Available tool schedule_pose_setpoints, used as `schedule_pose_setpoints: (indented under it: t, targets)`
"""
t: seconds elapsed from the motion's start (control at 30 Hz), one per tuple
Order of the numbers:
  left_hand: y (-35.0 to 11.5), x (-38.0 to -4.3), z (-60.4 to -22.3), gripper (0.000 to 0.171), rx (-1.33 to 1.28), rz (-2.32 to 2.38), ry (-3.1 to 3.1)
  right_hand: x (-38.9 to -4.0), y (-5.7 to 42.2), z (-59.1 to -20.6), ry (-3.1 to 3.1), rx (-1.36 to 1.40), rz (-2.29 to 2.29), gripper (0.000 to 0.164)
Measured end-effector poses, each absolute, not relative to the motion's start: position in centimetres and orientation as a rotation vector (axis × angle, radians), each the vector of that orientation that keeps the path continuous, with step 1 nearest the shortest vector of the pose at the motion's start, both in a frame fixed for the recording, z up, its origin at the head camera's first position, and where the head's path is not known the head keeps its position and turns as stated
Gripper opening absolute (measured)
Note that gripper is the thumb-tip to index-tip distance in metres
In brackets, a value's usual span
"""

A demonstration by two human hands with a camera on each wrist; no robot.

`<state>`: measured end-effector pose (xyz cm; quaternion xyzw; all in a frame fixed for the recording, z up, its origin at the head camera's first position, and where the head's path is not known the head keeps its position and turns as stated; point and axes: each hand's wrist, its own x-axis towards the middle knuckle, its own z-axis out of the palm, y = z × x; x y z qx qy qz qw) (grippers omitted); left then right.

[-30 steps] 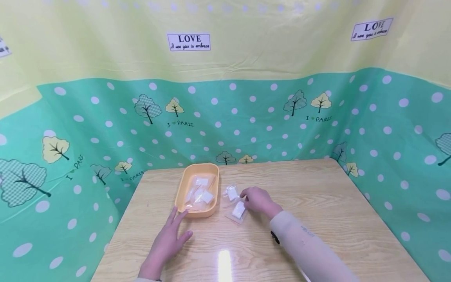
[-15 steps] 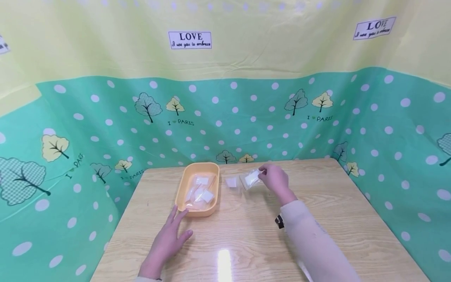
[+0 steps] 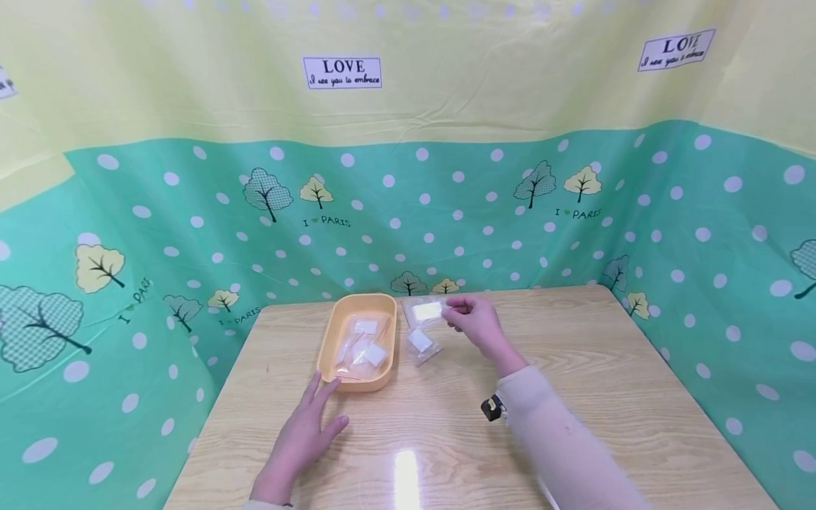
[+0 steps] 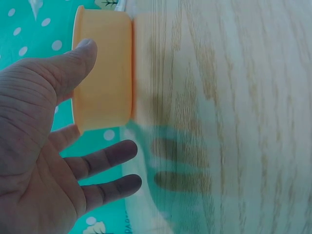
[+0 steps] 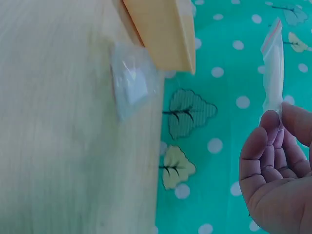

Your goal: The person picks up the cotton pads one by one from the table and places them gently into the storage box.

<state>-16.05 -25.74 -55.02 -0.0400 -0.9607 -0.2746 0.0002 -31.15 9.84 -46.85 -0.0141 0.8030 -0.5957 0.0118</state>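
My right hand (image 3: 479,326) pinches the edge of a small clear zip bag (image 5: 274,70) with a white block inside, raised over the far part of the table. Thumb and fingertips meet at the bag's end in the right wrist view. A second such bag (image 3: 421,343) lies on the table just right of the orange plastic tray (image 3: 360,387). Inside the tray are several more clear bags (image 3: 366,352) with white pieces in them. At the tray's near left corner, my left hand (image 3: 301,433) rests its fingertips on the rim, fingers spread and thumb apart.
The wood-grain table (image 3: 574,397) reaches back to a green dotted curtain (image 3: 433,212), which also hangs along both sides. A small black object (image 3: 492,408) shows at the right wrist.
My right hand has picked up one bag from the table, swung it up and away, then left toward the tray. The other bag has shifted slightly. My left hand stays put.
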Motion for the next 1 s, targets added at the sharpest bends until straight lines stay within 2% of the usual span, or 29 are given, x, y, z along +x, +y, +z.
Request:
schedule_pose_setpoints:
  t: [0.37,0.57,0.63,0.83,1.0]
  targets:
    - [-25.9,-16.1,-55.2,0.077,-0.123,-0.865,-3.023,-30.4,4.5,-49.6,2.347,-0.052,-1.868,0.029]
    - [-25.9,-16.2,-55.2,0.077,-0.123,-0.875,-3.023,-30.2,2.1,-49.8,2.339,-0.282,-1.761,0.050]
    - [-25.8,-16.2,-55.2,0.078,-0.119,-0.874,-3.026,-30.1,2.1,-50.2,2.396,-0.319,-1.680,0.053]
    - [-25.9,-16.1,-55.0,0.078,-0.102,-0.863,-3.040,-30.3,3.5,-51.5,2.695,-0.287,-1.381,0.042]
    - [-25.8,-16.1,-55.0,0.078,-0.100,-0.866,-3.045,-30.7,4.8,-52.8,2.795,-0.239,-1.165,0.043]
